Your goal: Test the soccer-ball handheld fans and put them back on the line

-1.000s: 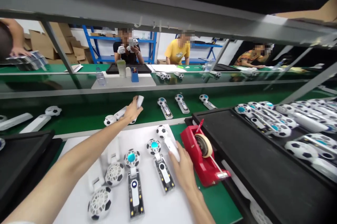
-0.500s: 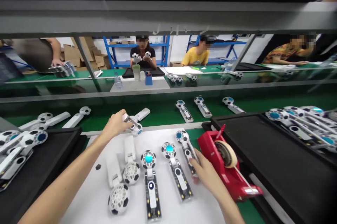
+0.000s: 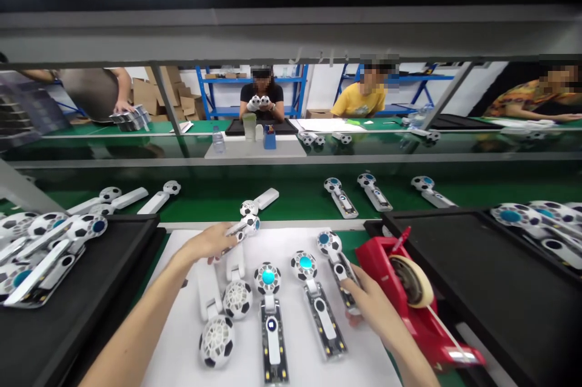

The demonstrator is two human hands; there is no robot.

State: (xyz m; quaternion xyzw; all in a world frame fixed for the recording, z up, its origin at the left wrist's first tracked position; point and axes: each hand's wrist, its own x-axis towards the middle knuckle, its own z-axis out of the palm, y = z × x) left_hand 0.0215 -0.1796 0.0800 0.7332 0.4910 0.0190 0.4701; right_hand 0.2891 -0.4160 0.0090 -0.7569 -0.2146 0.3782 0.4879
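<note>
My left hand is closed around the handle of a football-headed gadget, whose black-and-white ball points away to the right at the paper's far edge. In my right hand is another football-headed gadget, gripped by its clear handle with the thumb on top. Between the hands, two gadgets lie face up on white paper, their balls lit blue: one in the middle, one right of it. Nearer my left arm, two white-handled gadgets lie with balls toward me.
A red tape dispenser stands right of the paper. Black trays flank it, with gadgets piled in the left tray and at far right. More gadgets lie on the green belt behind. Several people sit or stand across the line.
The view has swung left, so everything appears further right. My left hand has lowered its gadget toward the paper's far edge. My right hand still holds its gadget.
</note>
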